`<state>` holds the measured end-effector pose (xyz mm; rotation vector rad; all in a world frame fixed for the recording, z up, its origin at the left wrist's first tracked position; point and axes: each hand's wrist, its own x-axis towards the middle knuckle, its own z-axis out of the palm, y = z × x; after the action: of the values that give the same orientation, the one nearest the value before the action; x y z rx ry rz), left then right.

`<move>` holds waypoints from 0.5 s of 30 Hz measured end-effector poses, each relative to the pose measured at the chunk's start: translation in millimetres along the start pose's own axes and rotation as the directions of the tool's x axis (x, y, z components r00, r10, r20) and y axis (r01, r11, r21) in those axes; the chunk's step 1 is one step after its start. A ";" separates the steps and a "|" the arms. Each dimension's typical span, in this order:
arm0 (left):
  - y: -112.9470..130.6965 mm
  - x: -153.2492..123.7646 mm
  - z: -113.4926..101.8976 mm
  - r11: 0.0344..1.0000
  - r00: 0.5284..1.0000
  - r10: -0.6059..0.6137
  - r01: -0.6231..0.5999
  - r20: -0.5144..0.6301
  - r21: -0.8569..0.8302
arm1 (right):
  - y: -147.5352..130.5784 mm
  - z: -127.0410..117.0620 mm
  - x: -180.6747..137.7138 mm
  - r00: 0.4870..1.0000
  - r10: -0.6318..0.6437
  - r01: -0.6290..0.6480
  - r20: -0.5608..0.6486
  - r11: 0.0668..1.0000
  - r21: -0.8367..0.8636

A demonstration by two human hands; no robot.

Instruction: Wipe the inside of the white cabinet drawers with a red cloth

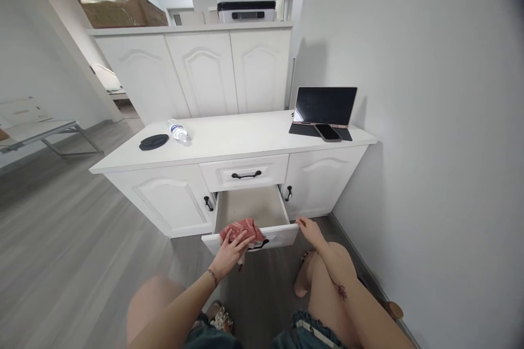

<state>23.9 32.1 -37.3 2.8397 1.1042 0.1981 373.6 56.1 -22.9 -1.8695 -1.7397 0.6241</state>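
A red patterned cloth [244,229] is draped over the top edge of the pulled-out white drawer [282,235], left of its middle. My left hand [234,251] presses the cloth against the drawer front, fingers bent over it, and a pale end of the cloth hangs below. At the drawer front's right corner, my right hand [311,230] is closed on the edge. The drawer's pale bottom [251,204] shows behind the front. Part of its black handle [264,243] is hidden by the cloth.
Above is a closed drawer [245,173], between two closed cabinet doors. On the countertop [241,136] are a plastic bottle [178,131], a dark flat object [154,142], a tablet [325,106] and a phone [328,132]. A wall [429,120] stands close on the right.
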 end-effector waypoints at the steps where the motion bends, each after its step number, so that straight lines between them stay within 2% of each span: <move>1: -4.0 -7.0 -4.3 1.000 1.000 -0.021 0.021 -0.008 -0.009 | -0.2 0.1 0.4 1.000 0.001 -0.001 -0.002 1.000 -0.004; 9: -23.0 -56.8 -29.9 0.958 0.972 -0.228 0.234 -0.058 0.166 | -0.7 -1.7 1.5 1.000 -0.011 0.011 0.007 0.999 -0.047; 13: -15.8 -70.0 -33.3 0.909 0.909 -0.383 0.402 -0.163 0.107 | -4.3 1.4 -1.2 0.998 -0.056 0.056 0.008 0.996 -0.065; 15: -9.6 -71.6 -27.7 0.865 0.841 -0.488 0.501 -0.233 -0.003 | -7.2 5.0 -2.7 0.997 -0.079 0.079 -0.005 0.994 -0.080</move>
<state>-39.0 -8.3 -17.5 2.5018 1.8738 0.4604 364.7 54.0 -22.2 -1.8432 -1.8482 0.5231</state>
